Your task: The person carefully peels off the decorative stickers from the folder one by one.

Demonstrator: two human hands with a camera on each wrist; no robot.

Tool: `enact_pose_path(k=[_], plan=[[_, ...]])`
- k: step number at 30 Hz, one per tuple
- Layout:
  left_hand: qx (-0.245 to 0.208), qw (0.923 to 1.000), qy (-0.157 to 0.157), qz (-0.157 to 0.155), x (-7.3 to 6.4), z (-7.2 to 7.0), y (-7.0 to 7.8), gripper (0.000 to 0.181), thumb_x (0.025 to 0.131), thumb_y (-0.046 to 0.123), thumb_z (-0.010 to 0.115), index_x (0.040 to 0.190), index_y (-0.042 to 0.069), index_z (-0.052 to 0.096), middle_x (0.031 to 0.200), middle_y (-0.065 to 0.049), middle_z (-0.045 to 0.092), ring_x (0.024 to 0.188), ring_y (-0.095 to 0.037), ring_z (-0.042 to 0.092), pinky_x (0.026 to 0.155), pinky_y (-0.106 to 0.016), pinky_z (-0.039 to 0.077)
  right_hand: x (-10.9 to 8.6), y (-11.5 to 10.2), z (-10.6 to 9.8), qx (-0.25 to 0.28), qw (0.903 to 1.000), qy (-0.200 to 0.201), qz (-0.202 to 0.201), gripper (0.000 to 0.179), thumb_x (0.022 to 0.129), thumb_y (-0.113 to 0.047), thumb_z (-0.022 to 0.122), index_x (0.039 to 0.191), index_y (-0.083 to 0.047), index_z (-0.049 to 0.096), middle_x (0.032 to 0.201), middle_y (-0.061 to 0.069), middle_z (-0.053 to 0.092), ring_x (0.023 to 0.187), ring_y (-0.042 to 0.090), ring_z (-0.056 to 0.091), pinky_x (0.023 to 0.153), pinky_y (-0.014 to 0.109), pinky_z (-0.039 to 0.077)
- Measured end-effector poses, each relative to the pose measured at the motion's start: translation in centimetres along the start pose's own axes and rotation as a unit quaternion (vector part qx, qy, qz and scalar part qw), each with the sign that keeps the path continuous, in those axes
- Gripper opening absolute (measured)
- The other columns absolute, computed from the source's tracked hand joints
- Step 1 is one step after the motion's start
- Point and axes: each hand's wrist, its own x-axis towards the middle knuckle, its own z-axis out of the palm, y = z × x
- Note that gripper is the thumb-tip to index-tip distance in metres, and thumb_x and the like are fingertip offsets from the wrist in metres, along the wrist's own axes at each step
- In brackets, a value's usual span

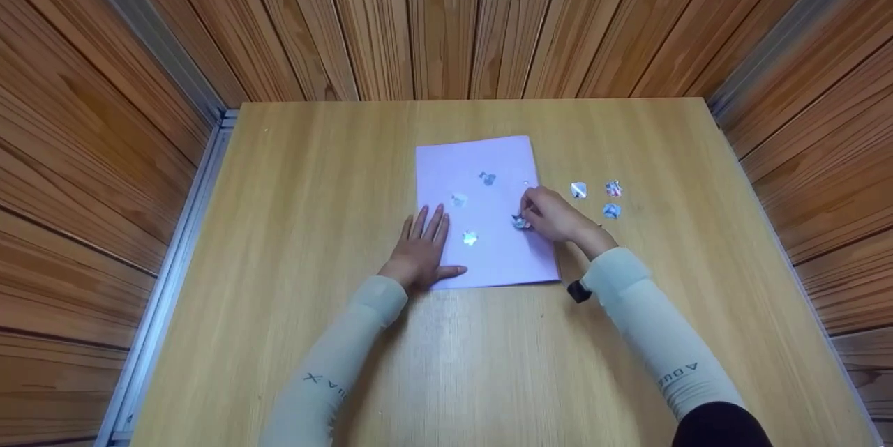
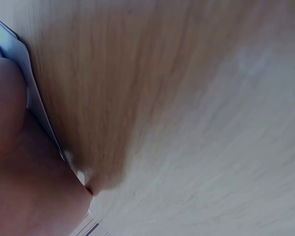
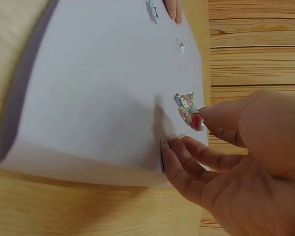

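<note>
A lilac booklet or folded sheet [image 1: 488, 262] lies on the wooden table, with small shiny stickers on its face. One silvery sticker [image 1: 469, 238] is low on it, a pale sticker [image 1: 458, 200] sits higher, and a bluish sticker [image 1: 487, 178] is near the top. My left hand [image 1: 420, 252] rests on the lower left edge, fingers spread and straight. Over the right side, my right hand [image 1: 551, 213] pinches a colourful character sticker [image 3: 191, 112] between thumb and forefinger. Its other fingertips [image 3: 173, 140] are right at the booklet's edge.
To the right of the booklet, three loose stickers lie on the table [image 1: 314, 189]: a whitish one [image 1: 578, 190], a red-and-blue one [image 1: 613, 188] and a blue one [image 1: 612, 210]. Wood-panelled walls [image 1: 446, 21] stand behind the table and at both sides.
</note>
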Motion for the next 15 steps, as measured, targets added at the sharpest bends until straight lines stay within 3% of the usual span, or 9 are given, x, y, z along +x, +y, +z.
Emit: enact_pose_path(k=[6, 15], plan=[[-0.015, 0.9999, -0.007, 0.0, 0.0, 0.0, 0.0, 0.105, 0.095, 0.079, 0.037, 0.165, 0.01, 0.002, 0.172, -0.011, -0.008, 0.157, -0.038, -0.007, 0.126, -0.056, 0.002, -1.1, 0.3, 0.1, 0.009, 0.9997, 0.009, -0.02, 0.011, 0.106, -0.011, 0.051, 0.109, -0.003, 0.059, 0.107, 0.012, 0.058, 0.095, 0.025, 0.06, 0.081, 0.039, 0.054], [-0.023, 0.9997, -0.004, 0.003, -0.2, -0.1, 0.1, 0.104, 0.095, 0.078, 0.039, 0.165, 0.009, 0.003, 0.173, -0.011, -0.007, 0.157, -0.038, -0.007, 0.126, -0.057, 0.002, -2.5, 0.7, -0.5, 0.01, 0.9998, 0.006, -0.018, 0.013, 0.108, -0.013, 0.05, 0.114, -0.004, 0.057, 0.11, 0.011, 0.057, 0.095, 0.024, 0.06, 0.08, 0.038, 0.055]])
